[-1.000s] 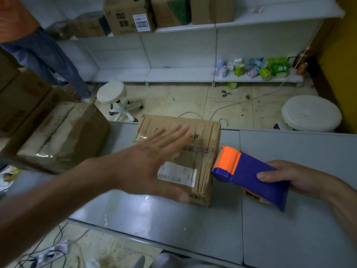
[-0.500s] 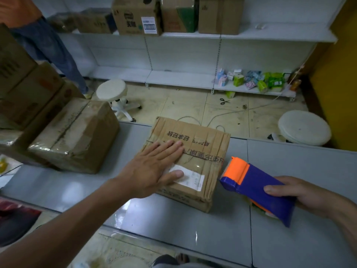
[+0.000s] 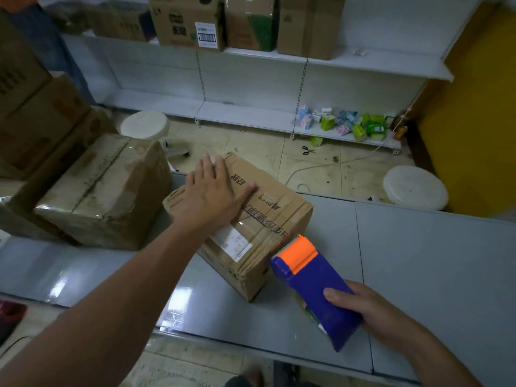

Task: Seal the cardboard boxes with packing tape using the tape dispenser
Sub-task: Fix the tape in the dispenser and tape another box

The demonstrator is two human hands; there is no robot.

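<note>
A small brown cardboard box with black printing and a white label lies on the grey table, turned at an angle. My left hand lies flat on its top, fingers straight and spread toward the far corner. My right hand grips the rear of a purple tape dispenser with an orange front. The dispenser's toothed orange end sits against the box's near right edge.
A larger taped cardboard box sits on the table to the left, with more boxes stacked behind it. Two white stools stand on the floor beyond. White shelves at the back hold boxes and small packets.
My left hand slid further across the box top and the box has turned at an angle. The dispenser has come up against the box's near edge.
</note>
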